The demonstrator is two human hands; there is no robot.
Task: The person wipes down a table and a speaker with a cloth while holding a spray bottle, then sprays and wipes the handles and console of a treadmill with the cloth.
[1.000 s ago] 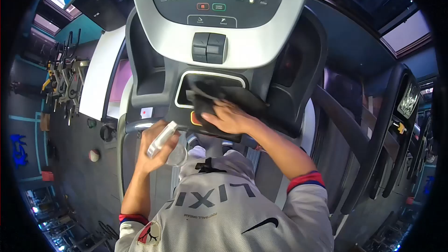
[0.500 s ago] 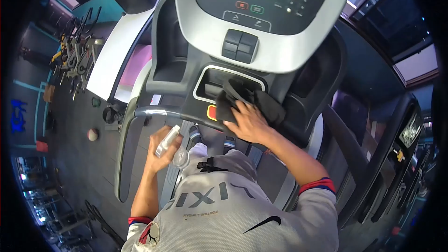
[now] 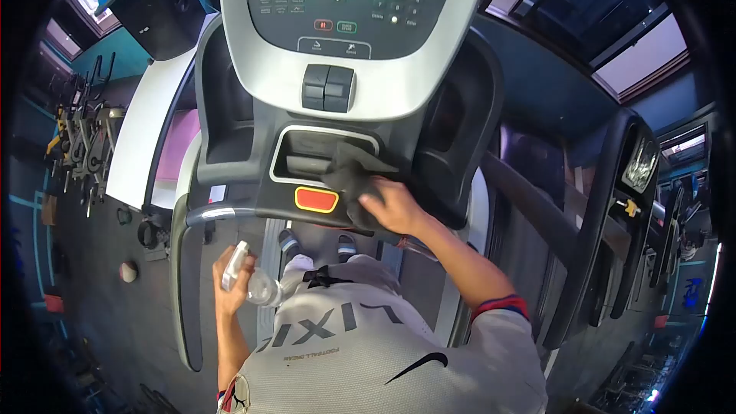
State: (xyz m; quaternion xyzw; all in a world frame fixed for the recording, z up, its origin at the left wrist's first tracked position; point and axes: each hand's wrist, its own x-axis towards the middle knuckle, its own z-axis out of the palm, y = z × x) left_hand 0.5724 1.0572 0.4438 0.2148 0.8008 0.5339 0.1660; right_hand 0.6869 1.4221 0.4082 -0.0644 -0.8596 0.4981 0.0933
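Observation:
My right hand (image 3: 395,205) presses a dark cloth (image 3: 354,178) against the treadmill's lower panel, over the right part of the white-framed tray (image 3: 300,165). Just left of the cloth is a red button with a yellow rim (image 3: 316,199). My left hand (image 3: 232,280) grips a clear spray bottle with a white head (image 3: 262,288), left of my waist and below the curved handrail. Above the tray are the two black rocker switches (image 3: 328,88) and the console (image 3: 337,0) with its keys.
A second treadmill (image 3: 613,215) stands on the right. At the left are a white table (image 3: 146,126), a black speaker (image 3: 157,19), exercise bikes (image 3: 88,130) and a ball (image 3: 128,271) on the floor. The handrail (image 3: 184,284) curves beside my left arm.
The dark cloth and my right hand have shifted over the lower panel, and more of the red button shows. My left hand, still round the bottle, is lower and farther from the panel.

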